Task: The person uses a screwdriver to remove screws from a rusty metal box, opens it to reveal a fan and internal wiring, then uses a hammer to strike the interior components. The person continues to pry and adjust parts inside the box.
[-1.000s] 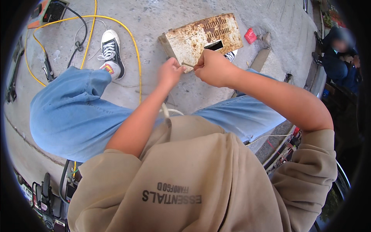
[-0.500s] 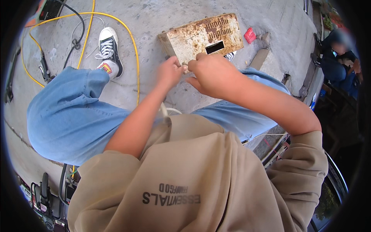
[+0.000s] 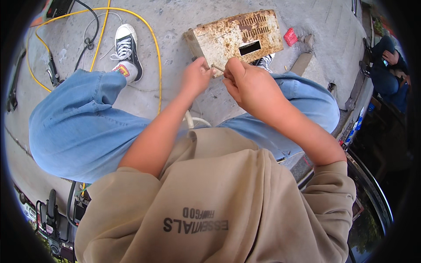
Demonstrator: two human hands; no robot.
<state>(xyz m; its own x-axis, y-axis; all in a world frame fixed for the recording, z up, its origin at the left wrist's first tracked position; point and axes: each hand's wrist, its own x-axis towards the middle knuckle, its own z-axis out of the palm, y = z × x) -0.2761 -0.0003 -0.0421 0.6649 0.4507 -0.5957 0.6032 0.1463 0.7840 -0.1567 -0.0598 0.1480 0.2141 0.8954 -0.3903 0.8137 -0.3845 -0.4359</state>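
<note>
A rusty, cream-painted metal box (image 3: pixel 219 41) with slots and a rectangular opening lies on the ground between my feet, just beyond my hands. My right hand (image 3: pixel 252 81) is closed around a thin greyish rod (image 3: pixel 218 68), whose end sticks out to the left. Facing it, my left hand (image 3: pixel 198 78) is pinched by the rod's tip at the box's near edge. Whatever sits in the left fingertips is too small or hidden to make out. Both hands are above the ground, a short gap apart.
Yellow cable (image 3: pixel 155 48) loops across the concrete on the left, beside a black cable (image 3: pixel 90 44) and a clamp-like tool (image 3: pixel 53 75). A red crumpled scrap (image 3: pixel 290 37) and a flat strip (image 3: pixel 301 65) lie right of the box. Another person (image 3: pixel 388 65) sits at far right.
My right hand has drawn slightly away from my left, and the rod now shows between them. The whole view has shifted a little, with the box appearing higher and farther right.
</note>
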